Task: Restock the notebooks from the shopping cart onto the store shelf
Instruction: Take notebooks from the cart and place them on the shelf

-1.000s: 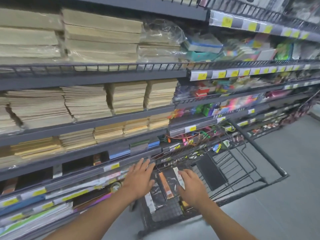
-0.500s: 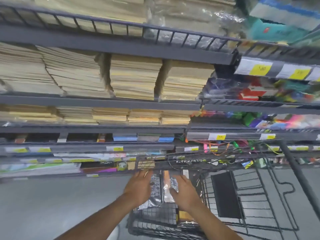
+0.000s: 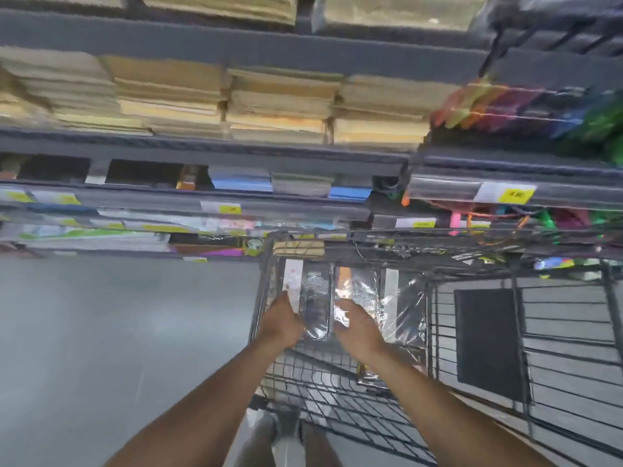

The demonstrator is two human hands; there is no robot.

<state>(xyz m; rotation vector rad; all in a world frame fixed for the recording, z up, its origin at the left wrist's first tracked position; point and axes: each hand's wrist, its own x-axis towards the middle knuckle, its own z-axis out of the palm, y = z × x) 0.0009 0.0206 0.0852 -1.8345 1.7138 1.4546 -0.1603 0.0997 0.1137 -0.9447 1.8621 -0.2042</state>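
1. Down at the left end of the shopping cart [image 3: 435, 332] are the notebooks [image 3: 315, 298]. They're flat packs in shiny clear wrap, lying side by side, with glare all over them.
2. Left hand [image 3: 283, 323] is at the left edge of that bundle, and right hand [image 3: 359, 326] is on top of the pack next to it. Both are touching the wrap.
3. Fingers: honestly can't tell. It's all motion-blurred and the fingers of both hands get lost against the plastic, so I can't say if they're curled round a pack or just laid flat.
4. Further right in the cart there's a black panel [image 3: 488, 342] among the wire.
5. Just behind the cart is the store shelf [image 3: 236, 52], grey, with several levels. Tan stacks [image 3: 276, 106] fill the upper levels, blue pads [image 3: 241, 182] sit lower down, and there are yellow price tags [image 3: 515, 196] on the front edges.
6. Colourful stuff [image 3: 505, 106] is in the bay to the right, with grey floor [image 3: 118, 332] to the left of the cart.
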